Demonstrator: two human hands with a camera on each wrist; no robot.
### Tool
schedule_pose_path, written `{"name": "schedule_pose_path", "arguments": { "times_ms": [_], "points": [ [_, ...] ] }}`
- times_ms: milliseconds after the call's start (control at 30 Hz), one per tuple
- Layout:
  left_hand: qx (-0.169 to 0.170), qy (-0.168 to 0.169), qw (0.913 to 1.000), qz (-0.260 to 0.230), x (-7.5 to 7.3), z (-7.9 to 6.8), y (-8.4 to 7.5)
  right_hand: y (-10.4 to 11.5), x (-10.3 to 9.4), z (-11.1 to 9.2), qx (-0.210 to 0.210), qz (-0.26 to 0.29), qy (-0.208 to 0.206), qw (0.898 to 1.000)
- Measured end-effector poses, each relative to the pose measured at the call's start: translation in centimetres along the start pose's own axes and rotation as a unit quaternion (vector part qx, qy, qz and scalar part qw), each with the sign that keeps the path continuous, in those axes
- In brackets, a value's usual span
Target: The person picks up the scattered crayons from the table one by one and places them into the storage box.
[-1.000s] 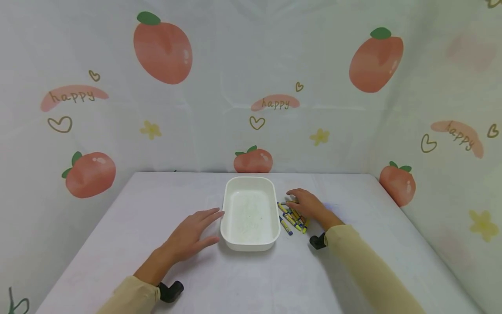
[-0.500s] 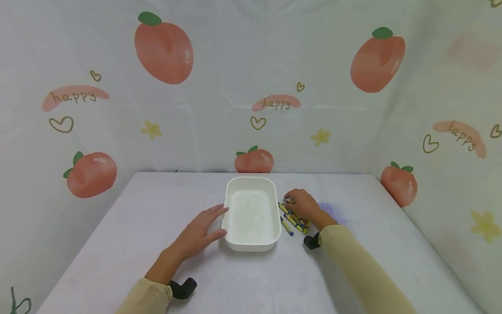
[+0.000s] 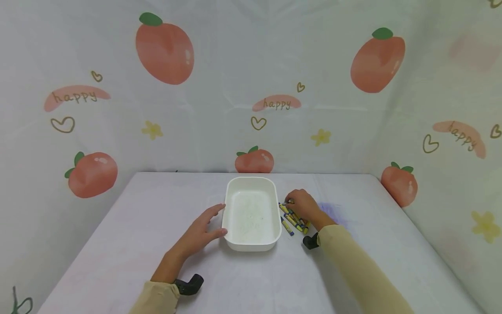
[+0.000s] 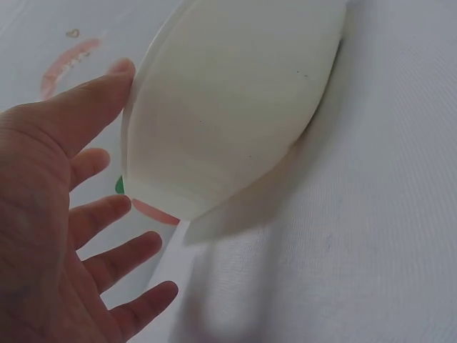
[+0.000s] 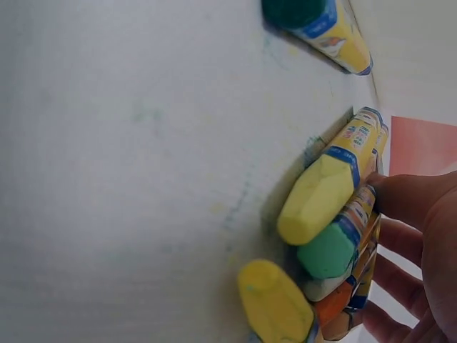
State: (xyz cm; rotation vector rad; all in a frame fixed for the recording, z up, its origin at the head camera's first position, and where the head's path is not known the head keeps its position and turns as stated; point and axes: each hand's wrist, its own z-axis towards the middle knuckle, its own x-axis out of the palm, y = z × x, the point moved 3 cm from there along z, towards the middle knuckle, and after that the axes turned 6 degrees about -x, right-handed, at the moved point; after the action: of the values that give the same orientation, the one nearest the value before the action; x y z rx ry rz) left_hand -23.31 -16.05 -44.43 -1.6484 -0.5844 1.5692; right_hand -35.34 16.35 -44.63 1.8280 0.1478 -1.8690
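A white rectangular tray [image 3: 251, 218] with rounded corners stands mid-table. At its left side is my left hand [image 3: 196, 235], fingers spread and relaxed. In the left wrist view the thumb [image 4: 118, 78] lies at the rim of the tray [image 4: 228, 121]. Right of the tray lies a small pile of crayons [image 3: 292, 220] in yellow and blue wrappers. Over the pile's far end, my right hand [image 3: 306, 207] pinches a crayon between thumb and fingers. In the right wrist view, yellow, green and orange crayon ends [image 5: 328, 250] show beside the thumb [image 5: 407, 200]; the fingertips are partly hidden.
A white cloth covers the table [image 3: 251, 283], with a purple smudge [image 3: 331, 211] right of the pile. Behind and at the sides hangs a white curtain [image 3: 219, 87] with printed fruit. In the right wrist view one crayon [image 5: 321, 28] lies apart from the pile.
My left hand has moved right, up to the side of the tray. My right hand has shifted slightly left, and its fingers have closed on a crayon.
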Motion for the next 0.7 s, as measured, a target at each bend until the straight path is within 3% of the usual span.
{"name": "schedule_pose_path", "arguments": {
  "times_ms": [333, 700],
  "points": [
    [-0.045, -0.013, 0.9983, -0.034, 0.6, -0.1, 0.4, -0.3, -0.2, -0.2, 0.009, 0.008, 0.003, 1.0],
    [-0.047, -0.009, 0.9978, -0.046, 0.2, 0.4, 0.4, -0.2, -1.9, -0.4, -0.001, 0.062, -0.047, 0.997]
  ]
}}
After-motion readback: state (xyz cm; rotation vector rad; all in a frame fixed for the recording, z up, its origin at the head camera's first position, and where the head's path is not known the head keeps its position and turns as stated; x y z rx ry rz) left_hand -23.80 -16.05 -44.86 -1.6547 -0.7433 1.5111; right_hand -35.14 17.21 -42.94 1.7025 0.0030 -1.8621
